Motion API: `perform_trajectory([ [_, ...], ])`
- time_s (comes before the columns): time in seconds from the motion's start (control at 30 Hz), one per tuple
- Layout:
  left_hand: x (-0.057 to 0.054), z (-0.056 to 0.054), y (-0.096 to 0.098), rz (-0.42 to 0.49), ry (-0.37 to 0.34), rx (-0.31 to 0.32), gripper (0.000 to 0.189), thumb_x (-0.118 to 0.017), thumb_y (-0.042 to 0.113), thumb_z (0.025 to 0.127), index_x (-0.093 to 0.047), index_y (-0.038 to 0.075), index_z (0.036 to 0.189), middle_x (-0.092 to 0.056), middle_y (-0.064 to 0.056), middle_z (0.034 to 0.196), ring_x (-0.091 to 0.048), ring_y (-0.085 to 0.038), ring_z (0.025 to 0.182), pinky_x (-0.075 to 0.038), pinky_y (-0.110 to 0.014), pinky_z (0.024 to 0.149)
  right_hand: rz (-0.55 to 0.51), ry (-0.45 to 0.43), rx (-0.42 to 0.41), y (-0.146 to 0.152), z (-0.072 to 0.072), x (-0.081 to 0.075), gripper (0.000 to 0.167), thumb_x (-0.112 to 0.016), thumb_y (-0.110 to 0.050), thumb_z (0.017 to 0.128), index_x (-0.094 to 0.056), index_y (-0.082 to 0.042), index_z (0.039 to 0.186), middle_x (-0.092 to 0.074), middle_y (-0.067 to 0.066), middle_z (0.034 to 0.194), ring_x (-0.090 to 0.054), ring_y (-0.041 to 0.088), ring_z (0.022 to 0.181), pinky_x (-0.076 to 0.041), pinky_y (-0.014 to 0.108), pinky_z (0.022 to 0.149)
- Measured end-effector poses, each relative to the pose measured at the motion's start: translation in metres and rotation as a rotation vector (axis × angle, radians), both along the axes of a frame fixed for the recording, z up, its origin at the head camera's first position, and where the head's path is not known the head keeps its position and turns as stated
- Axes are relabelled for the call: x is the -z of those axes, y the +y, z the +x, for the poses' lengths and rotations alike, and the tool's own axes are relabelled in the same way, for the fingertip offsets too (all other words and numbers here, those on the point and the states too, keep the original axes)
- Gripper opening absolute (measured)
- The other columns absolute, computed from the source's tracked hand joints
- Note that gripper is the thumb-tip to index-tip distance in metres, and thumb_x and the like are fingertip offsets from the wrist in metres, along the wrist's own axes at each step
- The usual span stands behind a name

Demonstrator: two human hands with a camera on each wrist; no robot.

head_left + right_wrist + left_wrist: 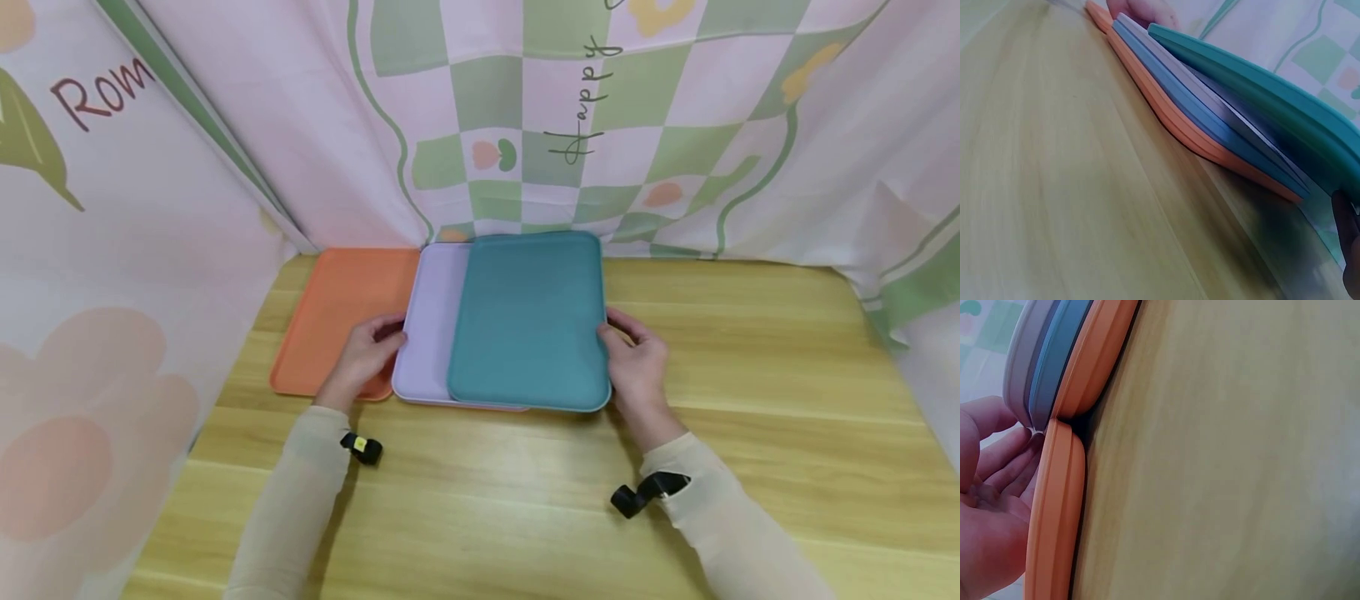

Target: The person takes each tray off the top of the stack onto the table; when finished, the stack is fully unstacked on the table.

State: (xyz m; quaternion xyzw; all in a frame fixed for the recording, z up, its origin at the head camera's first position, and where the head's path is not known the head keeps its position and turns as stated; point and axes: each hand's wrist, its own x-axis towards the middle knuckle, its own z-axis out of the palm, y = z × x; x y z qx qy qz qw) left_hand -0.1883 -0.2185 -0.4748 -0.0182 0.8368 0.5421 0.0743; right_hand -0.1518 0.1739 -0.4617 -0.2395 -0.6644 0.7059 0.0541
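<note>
My right hand (pixel 637 358) grips the right edge of a teal tray (pixel 532 325), thumb on top and fingers below. The teal tray is shifted right over a lavender tray (pixel 431 333), and its right side is raised off the stack in the right wrist view. Beneath the lavender tray lie a blue tray (pixel 1191 109) and an orange tray (pixel 1160 103), mostly hidden from above. My left hand (pixel 367 354) pinches the stack's left edge, thumb on the lavender tray's rim and fingertips against the lavender and blue trays' edges.
A second orange tray (pixel 352 308) lies flat on the wooden table (pixel 480 500), directly left of the stack and partly under my left hand. A patterned curtain (pixel 555 108) hangs along the table's back edge, with more fabric at the left side (pixel 127 275).
</note>
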Motion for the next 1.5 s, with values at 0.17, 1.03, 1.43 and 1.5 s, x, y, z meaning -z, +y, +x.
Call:
perform_trajectory([
  [0.17,0.0,0.0,0.0,-0.011,0.012,-0.005,0.046,-0.065,0.009,0.104,-0.062,-0.003,0.148,-0.064,-0.025,0.15,-0.059,-0.037,0.14,-0.047,-0.05,0.121,-0.026,-0.002,0.046,0.013,0.002,-0.002,0.037,-0.075,-0.016,0.1,-0.075,-0.009,0.137,-0.074,-0.004,0.122,-0.073,-0.001,0.095,-0.06,0.013,0.076],
  [1.03,0.0,0.001,0.0,0.001,0.01,-0.001,0.045,-0.065,0.009,0.105,-0.062,-0.002,0.149,-0.062,-0.023,0.153,-0.056,-0.036,0.145,-0.046,-0.051,0.123,-0.085,-0.036,0.129,0.099,0.01,-0.014,0.038,-0.082,-0.015,0.096,-0.078,-0.016,0.133,-0.076,-0.018,0.104,-0.067,0.001,0.108,-0.056,0.007,0.079],
  [1.43,0.002,0.001,-0.002,-0.022,-0.004,0.007,0.045,-0.065,0.011,0.106,-0.062,0.001,0.149,-0.062,-0.02,0.153,-0.056,-0.035,0.146,-0.046,-0.05,0.124,-0.063,-0.042,0.074,0.127,0.014,-0.004,0.043,-0.086,-0.02,0.094,-0.077,-0.018,0.136,-0.076,-0.023,0.106,-0.067,-0.002,0.109,-0.056,0.007,0.078],
  [1.5,0.003,0.0,-0.002,-0.02,0.001,0.013,0.045,-0.064,0.011,0.106,-0.061,0.0,0.15,-0.062,-0.022,0.153,-0.056,-0.036,0.146,-0.045,-0.051,0.124,-0.054,-0.052,0.071,0.131,0.014,-0.003,0.044,-0.087,-0.021,0.093,-0.077,-0.019,0.136,-0.076,-0.023,0.106,-0.067,-0.002,0.11,-0.056,0.007,0.077],
])
